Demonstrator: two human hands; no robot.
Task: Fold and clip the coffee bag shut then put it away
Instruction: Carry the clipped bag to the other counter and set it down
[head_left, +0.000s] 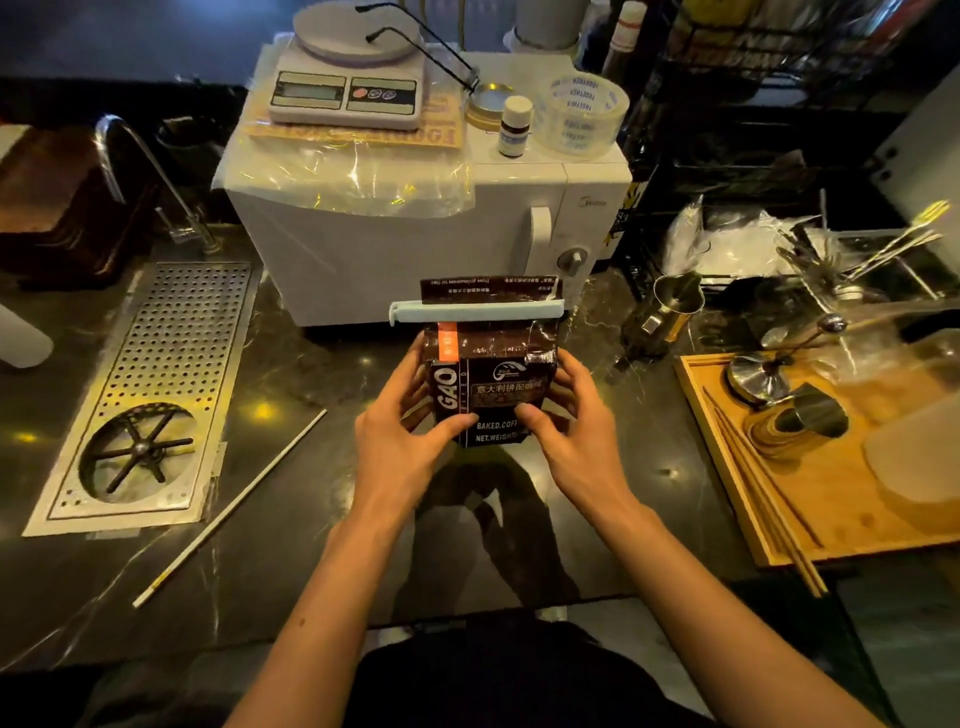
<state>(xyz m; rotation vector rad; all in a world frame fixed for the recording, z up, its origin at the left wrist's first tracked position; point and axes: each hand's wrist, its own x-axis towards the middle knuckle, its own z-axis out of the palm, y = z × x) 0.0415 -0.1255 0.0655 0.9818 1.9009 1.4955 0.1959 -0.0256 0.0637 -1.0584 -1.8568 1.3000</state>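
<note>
The coffee bag stands upright near the middle of the dark bench, just in front of a white microwave. Its top is folded and held by a pale blue clip that runs across the full width. The left hand cups the bag's left side, thumb pressed on the front; the right hand grips the right side likewise. A wooden tray lies toward the right edge, a perforated drain grate toward the left.
</note>
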